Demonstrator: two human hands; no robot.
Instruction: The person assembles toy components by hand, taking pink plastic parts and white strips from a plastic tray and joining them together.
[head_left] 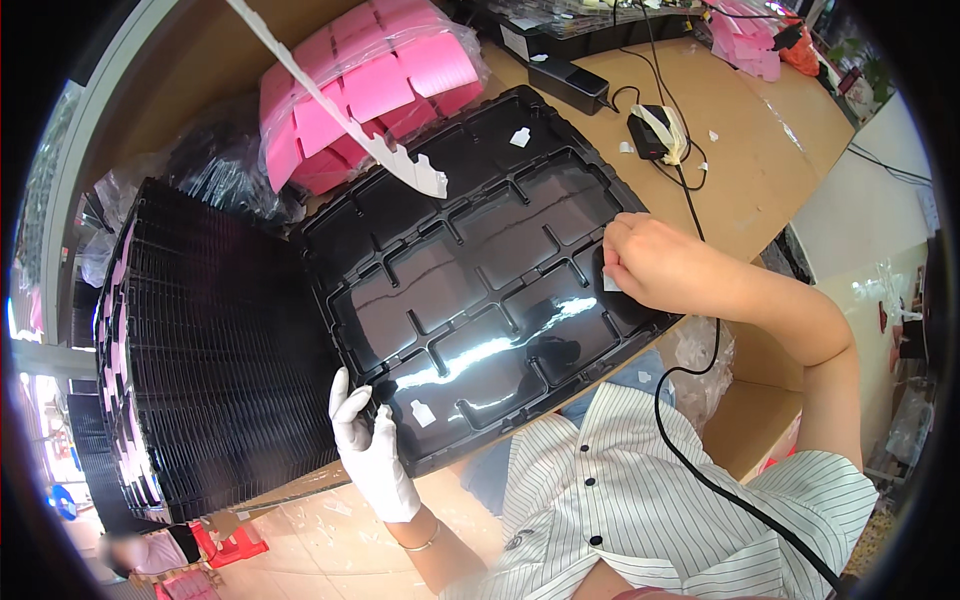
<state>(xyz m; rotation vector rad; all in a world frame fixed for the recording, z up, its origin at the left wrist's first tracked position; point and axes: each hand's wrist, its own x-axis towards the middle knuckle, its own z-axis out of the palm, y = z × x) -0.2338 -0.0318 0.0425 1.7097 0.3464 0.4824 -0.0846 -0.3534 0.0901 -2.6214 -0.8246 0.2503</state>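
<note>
A shallow black plastic tray (470, 270) with moulded ridges lies slanted on the bench in front of me. My left hand (375, 460), in a white glove, holds its near left edge, thumb inside the rim and fingers outside. At the right edge my bare right hand (650, 265) is closed in a pinch on a small white piece (611, 284), mostly covered by the fingers. One white cut-out piece (422, 413) lies in the tray's near left corner, and another white piece (520, 137) lies near the far edge.
Left of the tray rises a tall stack of black trays (230, 350). Pink foam sheets (370, 90) in clear wrap sit behind. A jagged white strip (340, 115) hangs over the tray's far side. A power adapter (568, 84), a black device (650, 132) and a cable (690, 205) lie right.
</note>
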